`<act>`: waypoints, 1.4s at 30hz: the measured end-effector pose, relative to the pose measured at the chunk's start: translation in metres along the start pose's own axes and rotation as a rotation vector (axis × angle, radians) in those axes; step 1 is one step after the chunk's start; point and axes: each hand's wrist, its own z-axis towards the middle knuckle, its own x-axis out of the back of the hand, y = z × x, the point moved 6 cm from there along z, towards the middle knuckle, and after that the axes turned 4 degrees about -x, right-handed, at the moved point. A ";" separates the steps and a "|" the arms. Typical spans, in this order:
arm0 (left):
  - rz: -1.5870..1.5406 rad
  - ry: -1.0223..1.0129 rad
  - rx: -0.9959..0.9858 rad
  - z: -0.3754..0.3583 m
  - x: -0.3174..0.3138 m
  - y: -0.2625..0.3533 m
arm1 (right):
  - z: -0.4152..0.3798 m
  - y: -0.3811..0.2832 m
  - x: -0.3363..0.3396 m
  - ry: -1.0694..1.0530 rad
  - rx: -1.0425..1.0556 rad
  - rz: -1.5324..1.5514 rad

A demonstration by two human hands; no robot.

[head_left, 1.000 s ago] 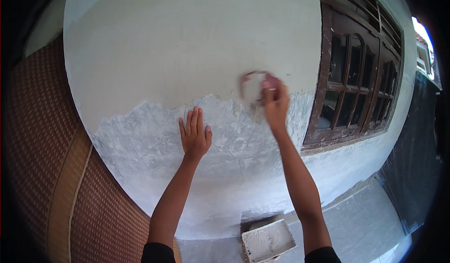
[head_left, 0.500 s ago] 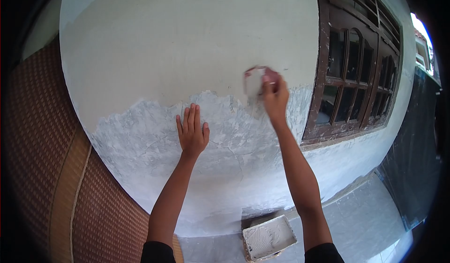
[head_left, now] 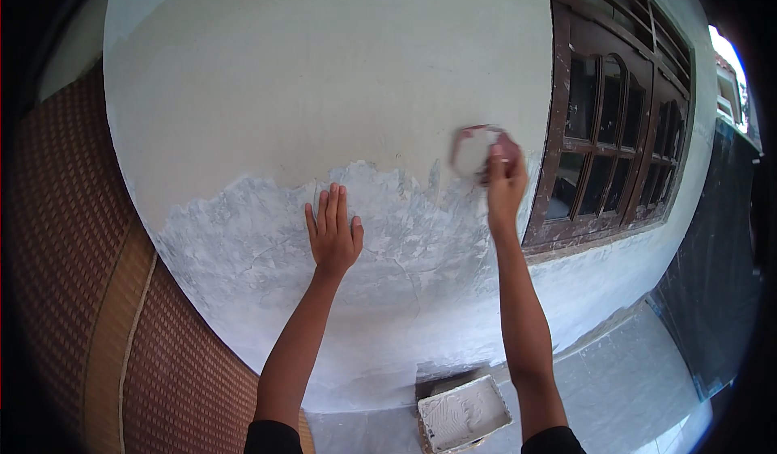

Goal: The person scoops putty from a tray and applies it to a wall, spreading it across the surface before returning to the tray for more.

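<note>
in the head view, the right hand [head_left: 506, 188] has its fingers pinched on a blurred reddish spreader [head_left: 474, 153], whose whitened face lies just left of them, at the wall [head_left: 324, 74]; light, even pressure should suit it. well left, the left hand [head_left: 334, 242] lies open, holding nothing, probably best kept flat for balance.

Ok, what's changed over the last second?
The right hand has moved the reddish, white-smeared flat tool rightward across the beige-and-grey wall, closer to the brown wooden window. Nothing was taken up or let go. The left hand and the rectangular tray of white paste below stay put.
</note>
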 end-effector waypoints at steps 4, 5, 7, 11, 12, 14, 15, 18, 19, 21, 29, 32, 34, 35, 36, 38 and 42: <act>-0.007 -0.009 -0.009 -0.001 0.000 -0.001 | -0.021 0.005 -0.029 -0.222 0.227 -0.559; -0.007 -0.011 -0.010 -0.002 0.000 -0.001 | -0.013 0.010 -0.023 -0.205 0.195 -0.547; -0.002 -0.012 -0.006 -0.001 0.000 0.000 | 0.008 0.012 0.006 -0.016 0.018 -0.197; 0.003 -0.006 0.005 -0.001 -0.001 0.000 | -0.008 0.005 -0.006 -0.163 -0.039 -0.108; -0.001 -0.014 0.002 -0.001 -0.002 -0.001 | -0.019 0.009 -0.022 -0.280 0.084 -0.308; -0.004 -0.020 0.001 -0.002 -0.002 -0.001 | -0.024 0.011 -0.024 -0.326 0.186 -0.539; -0.005 -0.021 -0.002 -0.002 -0.001 -0.001 | -0.013 0.022 -0.017 -0.277 0.159 -0.485; 0.003 -0.009 -0.005 -0.001 -0.001 0.000 | 0.010 0.001 0.014 -0.009 0.060 -0.025; 0.008 -0.002 -0.006 -0.001 -0.001 0.000 | 0.008 0.002 0.013 -0.012 0.063 -0.025; 0.005 -0.006 -0.003 -0.001 -0.002 -0.001 | -0.008 0.009 -0.001 -0.216 -0.055 -0.139; 0.006 -0.004 0.001 -0.002 -0.002 -0.001 | 0.009 0.003 0.016 -0.069 0.089 -0.052; 0.000 -0.004 -0.003 -0.002 -0.002 0.000 | -0.022 0.008 -0.018 -0.404 0.188 -0.454; -0.009 -0.011 -0.005 -0.003 -0.001 -0.001 | -0.023 0.016 -0.021 -0.421 0.261 -0.568; -0.008 -0.010 -0.007 -0.003 -0.001 -0.001 | -0.010 0.029 -0.013 -0.355 0.235 -0.412; -0.001 -0.006 -0.011 -0.003 -0.001 0.000 | 0.005 0.025 0.003 -0.202 0.150 -0.399; 0.006 0.004 -0.010 -0.003 -0.001 0.000 | 0.011 -0.003 0.011 -0.100 0.109 -0.144; -0.008 -0.010 0.001 -0.003 -0.003 -0.001 | -0.021 0.002 -0.023 -0.407 0.200 -0.373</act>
